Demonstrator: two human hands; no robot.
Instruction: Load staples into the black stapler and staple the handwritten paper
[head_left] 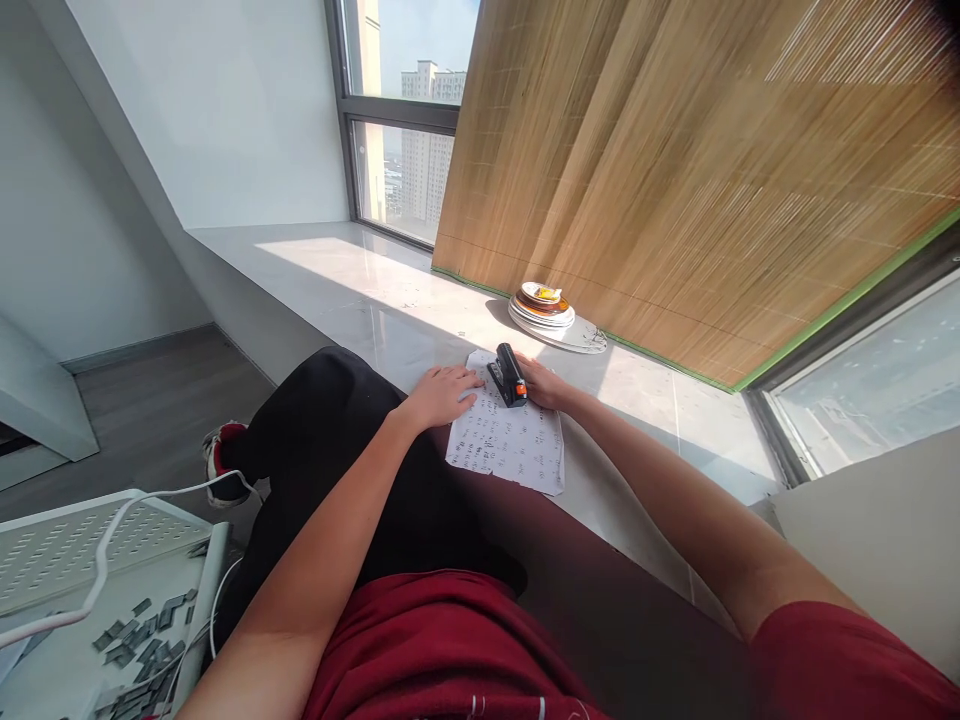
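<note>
A sheet of white paper point(517, 450) with rows of handwriting lies on the windowsill, its near edge reaching over the sill's edge. My left hand point(444, 396) rests flat on the paper's left side, fingers stretched out and holding nothing. On the upper part of the sheet stands a black stapler point(508, 374) with an orange piece at its near end. Close against the stapler's right side is my right hand point(543, 383), its fingers extended along the paper. The stapler hides part of those fingers, so a grip on it does not show.
Beyond the hands, a stack of plates point(541, 318) sits on the sill by a bamboo blind point(645, 190). At lower left a white perforated basket point(97, 540) holds several small grey pieces point(146, 640), and a white cable point(101, 560) crosses it.
</note>
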